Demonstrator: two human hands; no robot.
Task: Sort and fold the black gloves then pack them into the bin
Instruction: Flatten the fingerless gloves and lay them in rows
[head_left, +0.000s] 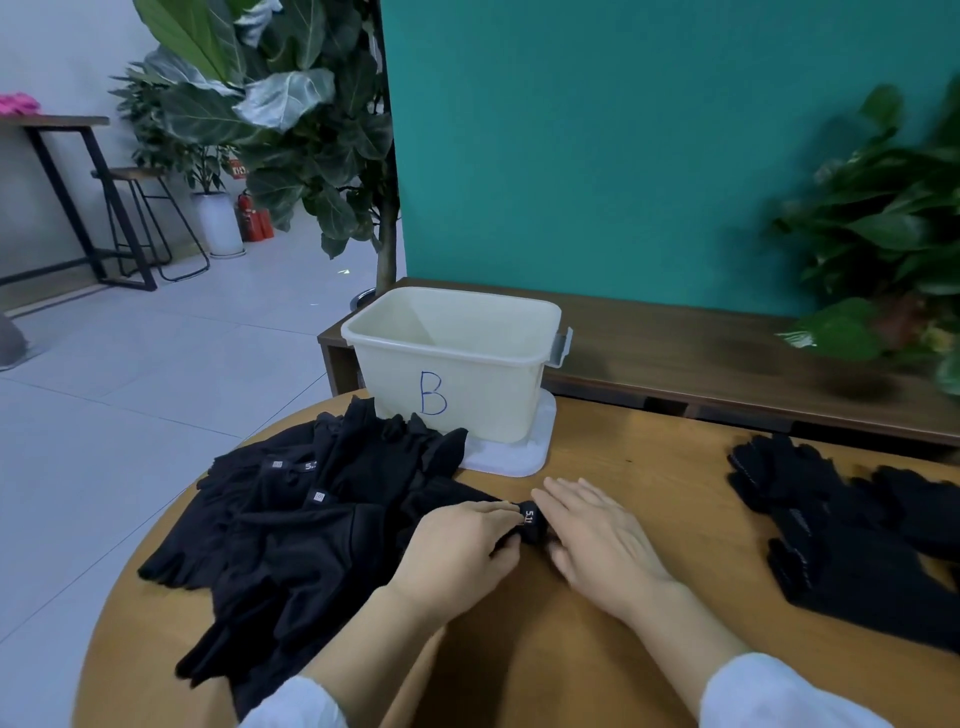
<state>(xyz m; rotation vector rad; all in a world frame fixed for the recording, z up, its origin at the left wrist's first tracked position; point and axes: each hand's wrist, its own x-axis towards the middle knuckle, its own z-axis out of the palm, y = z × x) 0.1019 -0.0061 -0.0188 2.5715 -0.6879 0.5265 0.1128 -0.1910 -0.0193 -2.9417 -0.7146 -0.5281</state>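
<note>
A large heap of black gloves (291, 530) with small white labels covers the left of the round wooden table (649, 499). One glove cuff (531, 522) with a "5.11" tag lies between my hands. My left hand (462, 551) grips that cuff with curled fingers. Just right of it, my right hand (597, 535) lies flat over the cuff's right end, fingers straight. A cream bin (457, 358) marked "B" stands behind the hands, nothing visible inside. A second pile of black gloves (841, 530) lies at the table's right edge.
The bin stands on its white lid (511, 457). A dark wooden bench (727, 358) runs along the teal wall behind the table. Potted plants stand at the back left (291, 119) and right (893, 234). Grey tiled floor lies to the left.
</note>
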